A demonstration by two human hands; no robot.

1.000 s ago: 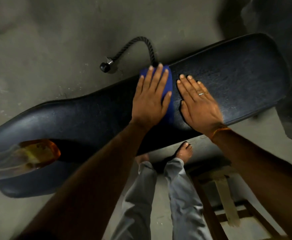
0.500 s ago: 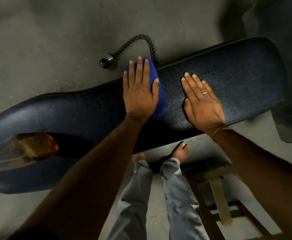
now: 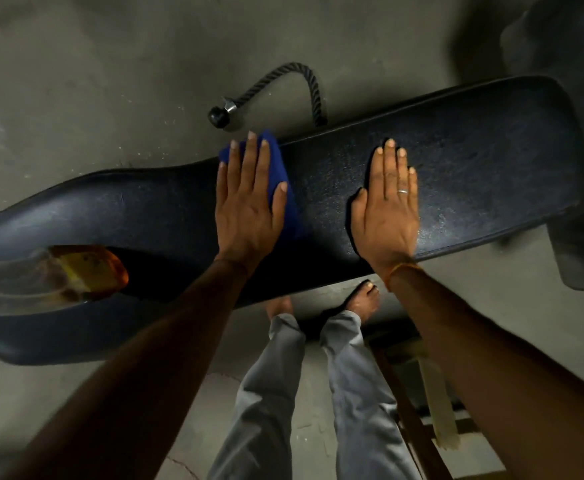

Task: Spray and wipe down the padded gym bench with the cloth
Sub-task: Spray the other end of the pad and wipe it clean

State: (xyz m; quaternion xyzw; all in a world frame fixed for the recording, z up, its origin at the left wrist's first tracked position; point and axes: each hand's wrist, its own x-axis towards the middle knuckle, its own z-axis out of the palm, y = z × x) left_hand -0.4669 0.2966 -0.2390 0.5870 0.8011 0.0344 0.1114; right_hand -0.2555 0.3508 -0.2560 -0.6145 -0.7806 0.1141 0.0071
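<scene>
- Concrete floor [image 3: 76, 98], dim; padded gym bench [image 3: 474, 161] lay across it.
- Cloth [image 3: 278, 161]: blue, at the pad's far edge, under the left hand [image 3: 245, 209], whose straight fingers pressed it flat; it had slid leftward.
- Right hand [image 3: 387, 209]: flat, fingers together, bracing on the pad, unmoved.
- Judged: mid-wipe; the end by the amber bottle [image 3: 76, 271] was likely still to do.

A grey concrete floor [image 3: 76, 81] is filling the background, speckled and lying in dim light. At twelve o'clock a black twisted rope handle [image 3: 315, 98] with a rubber end-stop is curving across it. At five o'clock a wooden frame [image 3: 437, 410], possibly a stool, is standing on the floor. At two o'clock a dark, blurred bulk [image 3: 560, 46] is sitting in shadow.
</scene>
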